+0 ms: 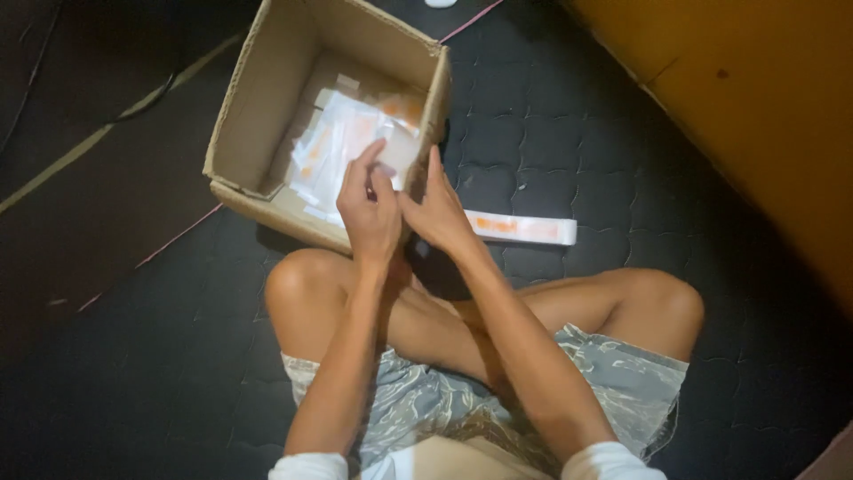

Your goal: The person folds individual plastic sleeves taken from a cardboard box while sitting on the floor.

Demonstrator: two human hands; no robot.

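We sit cross-legged on a dark quilted mattress (569,116) with stitched squares, and an orange-yellow wall (755,98) runs along its upper right edge. To our left lies a darker floor area crossed by a pale stripe and a thin pink line.

In front of our knees stands an open brown cardboard box (267,98), its flaps up and its near wall just beyond our hands. Inside it lies a loose heap of clear plastic packets with white and orange contents (342,133), spread over the bottom towards the near right corner.

Our left hand (369,209) is raised over the near edge of the box, its fingers curled together with the forefinger pointing up towards the packets. We cannot tell whether it pinches anything, as the fingertips overlap the white packets behind them. Our right hand (440,213) is held just beside it, thumb side touching or nearly touching the left hand, fingers straight, close together and pointing up, with nothing seen clamped in it.

A long white strip packet with an orange patch (524,228) lies flat on the mattress just to the right of our right hand, its near end hidden behind that hand, outside the box and near its right corner.

We wear patterned grey shorts (462,400) and white sleeves.
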